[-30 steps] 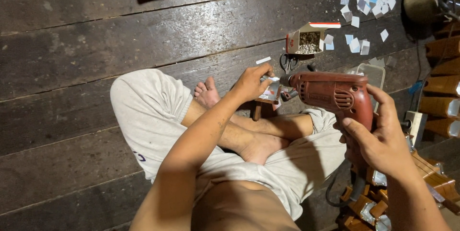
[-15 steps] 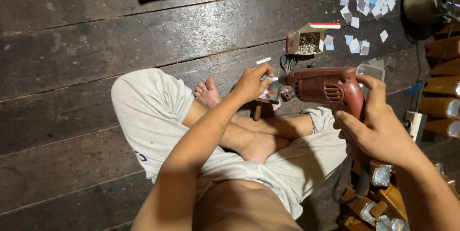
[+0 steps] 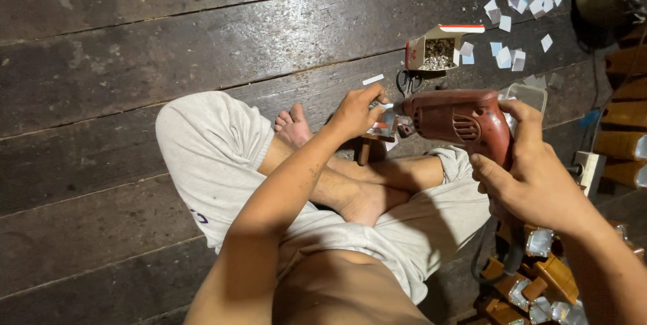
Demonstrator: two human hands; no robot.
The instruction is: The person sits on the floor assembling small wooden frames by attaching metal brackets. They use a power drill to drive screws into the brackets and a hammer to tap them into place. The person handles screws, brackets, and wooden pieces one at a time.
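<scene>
I note my right hand [image 3: 539,177] gripping the red drill [image 3: 458,119], its tip against a small metal piece [image 3: 383,123] pinched in my left hand [image 3: 354,111]. An open cardboard box [image 3: 438,49], white with red flap, sits beyond.

Both hands [image 3: 356,111] [image 3: 539,177] in closed grip

the drill [image 3: 458,119] has a dull red plastic-looking body, scuffed, with a dark metal nose. the small piece [image 3: 383,123] at its tip shines like bright metal. the floor [image 3: 168,49] is dark, worn wood planks, rough yet faintly glossy. the shorts [image 3: 216,156] are pale matt cloth. the box [image 3: 438,52] looks like cardboard.
</scene>
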